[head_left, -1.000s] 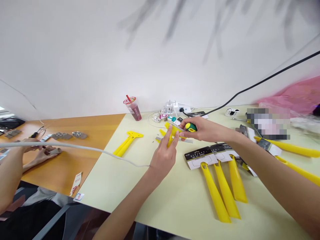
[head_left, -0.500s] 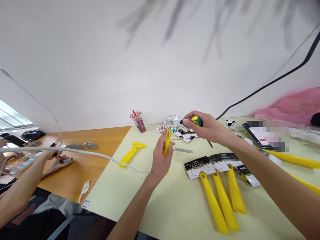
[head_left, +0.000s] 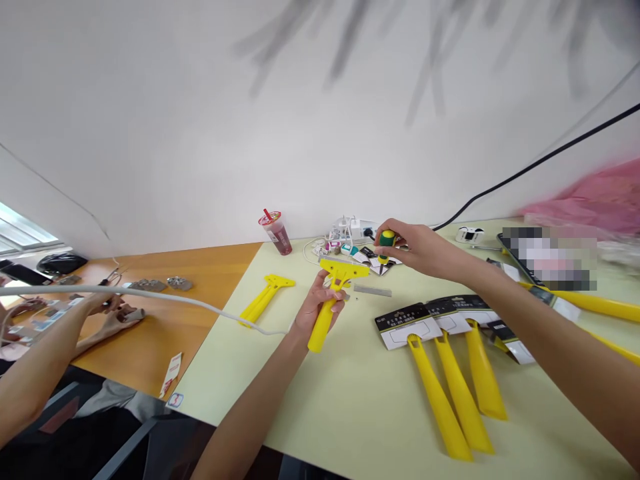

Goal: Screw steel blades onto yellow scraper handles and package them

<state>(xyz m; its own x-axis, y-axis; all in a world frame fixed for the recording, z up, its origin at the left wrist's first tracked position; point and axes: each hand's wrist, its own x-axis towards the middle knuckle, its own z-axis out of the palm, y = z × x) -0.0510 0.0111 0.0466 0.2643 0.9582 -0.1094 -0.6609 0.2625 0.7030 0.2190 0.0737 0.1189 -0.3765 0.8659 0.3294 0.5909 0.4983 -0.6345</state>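
My left hand [head_left: 317,308] grips a yellow plastic scraper [head_left: 325,308] by its handle, with the wide T-shaped head [head_left: 344,269] upward and no blade fitted at its edge. My right hand [head_left: 407,248] holds a screwdriver [head_left: 387,241] with a green and yellow handle, its short shaft pointing down, above the table and apart from the scraper. A thin metal blade strip [head_left: 373,291] lies on the table between my hands, with tiny screws [head_left: 358,298] close by.
Another yellow scraper [head_left: 265,300] lies left of my hands. Carded scrapers [head_left: 405,327] lie at right on the pale table [head_left: 240,373]. A power strip [head_left: 350,230] and a drink cup [head_left: 276,233] stand behind. A co-worker's hands [head_left: 110,310] work at the orange table [head_left: 165,340].
My left hand has turned the scraper from edge-on to face-on, head up, and lowered it. My right hand has moved slightly right with the screwdriver now pointing down.
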